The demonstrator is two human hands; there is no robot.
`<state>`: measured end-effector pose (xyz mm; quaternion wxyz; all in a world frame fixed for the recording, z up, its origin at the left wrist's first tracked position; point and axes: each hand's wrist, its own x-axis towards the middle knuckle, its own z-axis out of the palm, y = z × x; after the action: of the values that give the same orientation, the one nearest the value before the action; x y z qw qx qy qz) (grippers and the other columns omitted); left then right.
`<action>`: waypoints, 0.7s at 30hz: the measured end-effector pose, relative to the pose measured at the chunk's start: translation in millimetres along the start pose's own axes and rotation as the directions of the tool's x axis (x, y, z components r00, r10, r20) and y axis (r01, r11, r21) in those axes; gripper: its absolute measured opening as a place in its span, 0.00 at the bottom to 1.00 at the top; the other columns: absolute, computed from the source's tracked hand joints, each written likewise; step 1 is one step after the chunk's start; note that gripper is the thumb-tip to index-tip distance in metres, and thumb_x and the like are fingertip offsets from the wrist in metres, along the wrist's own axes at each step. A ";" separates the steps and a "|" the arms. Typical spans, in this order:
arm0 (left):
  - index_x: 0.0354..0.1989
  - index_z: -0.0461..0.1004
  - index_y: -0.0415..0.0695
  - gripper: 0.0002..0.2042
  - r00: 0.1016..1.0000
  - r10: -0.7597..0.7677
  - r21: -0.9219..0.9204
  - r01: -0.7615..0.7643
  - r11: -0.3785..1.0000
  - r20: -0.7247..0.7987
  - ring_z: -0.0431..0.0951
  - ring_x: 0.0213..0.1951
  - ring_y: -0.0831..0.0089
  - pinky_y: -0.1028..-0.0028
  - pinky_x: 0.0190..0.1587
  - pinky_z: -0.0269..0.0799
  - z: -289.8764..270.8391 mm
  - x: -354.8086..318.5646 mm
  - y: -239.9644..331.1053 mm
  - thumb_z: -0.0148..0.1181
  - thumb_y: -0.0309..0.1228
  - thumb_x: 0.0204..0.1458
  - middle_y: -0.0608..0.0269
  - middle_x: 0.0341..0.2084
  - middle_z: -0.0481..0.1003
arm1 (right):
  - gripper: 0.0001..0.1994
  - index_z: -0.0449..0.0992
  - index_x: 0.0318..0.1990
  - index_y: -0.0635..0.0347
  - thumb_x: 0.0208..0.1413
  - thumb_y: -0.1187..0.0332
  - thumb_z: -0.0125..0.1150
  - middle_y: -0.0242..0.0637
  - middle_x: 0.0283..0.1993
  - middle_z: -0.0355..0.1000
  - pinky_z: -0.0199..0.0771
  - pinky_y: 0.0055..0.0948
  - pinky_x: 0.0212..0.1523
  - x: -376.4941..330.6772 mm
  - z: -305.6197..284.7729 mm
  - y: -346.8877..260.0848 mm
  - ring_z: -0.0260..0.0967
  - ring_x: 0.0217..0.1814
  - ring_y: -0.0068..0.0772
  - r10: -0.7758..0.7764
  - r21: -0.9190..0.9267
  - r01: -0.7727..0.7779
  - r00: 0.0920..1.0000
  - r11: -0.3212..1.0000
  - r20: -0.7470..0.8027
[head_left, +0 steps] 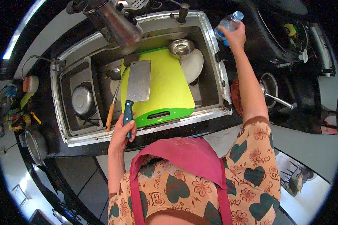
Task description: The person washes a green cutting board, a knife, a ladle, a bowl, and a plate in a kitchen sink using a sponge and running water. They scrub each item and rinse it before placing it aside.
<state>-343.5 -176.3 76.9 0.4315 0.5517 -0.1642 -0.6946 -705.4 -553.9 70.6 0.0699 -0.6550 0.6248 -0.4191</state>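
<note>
Left grip (123, 132) is wrapped on cleaver (139, 78), over sink (191, 33); right grip (235, 36) is closed round bottle (232, 24), right of sink. Rinsing appears in hand; next move seemingly calls for steady cleaver.

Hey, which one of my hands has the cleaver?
Your left hand, gripping the cleaver by its dark blue handle; your right hand instead holds a clear bottle with a blue cap.

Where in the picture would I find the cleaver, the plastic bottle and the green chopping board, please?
Cleaver (139, 83): head view, on its blade.
Plastic bottle (230, 25): head view, on its clear body below the cap.
Green chopping board (169, 82): head view, on its flat face.
</note>
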 end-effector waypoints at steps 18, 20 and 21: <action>0.49 0.63 0.45 0.14 0.983 -0.164 -0.111 0.155 0.982 -0.078 0.54 0.13 0.87 0.86 0.11 0.45 34.0 11.9 0.3 0.55 0.29 0.56 0.71 0.19 0.61 | 0.21 0.70 0.52 0.55 0.47 0.72 0.61 0.45 0.56 0.65 0.63 0.40 0.57 -183.0 -157.2 4.6 0.61 0.59 0.48 -0.186 -0.401 0.439 0.826 0.804 0.532; 0.50 0.63 0.46 0.14 0.984 -0.174 -0.051 0.172 0.984 -0.039 0.54 0.13 0.87 0.86 0.11 0.45 34.2 13.8 3.8 0.54 0.32 0.57 0.71 0.19 0.61 | 0.20 0.70 0.52 0.51 0.48 0.72 0.59 0.45 0.57 0.64 0.63 0.42 0.57 -221.4 -160.7 20.9 0.61 0.58 0.51 -0.050 -0.583 0.386 0.859 0.715 0.509; 0.50 0.63 0.46 0.14 0.986 -0.167 -0.042 0.166 0.985 -0.017 0.54 0.13 0.87 0.86 0.11 0.45 34.8 12.1 6.1 0.53 0.34 0.58 0.71 0.19 0.61 | 0.21 0.69 0.54 0.48 0.49 0.74 0.54 0.45 0.56 0.64 0.66 0.46 0.49 -231.9 -155.3 40.1 0.62 0.54 0.51 -0.060 -0.622 0.372 0.885 0.689 0.462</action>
<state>-372.8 -197.8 85.4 0.3847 0.5617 -0.0991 -0.7257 -804.1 -291.9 38.0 -0.1039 -0.7750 0.6232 -0.0131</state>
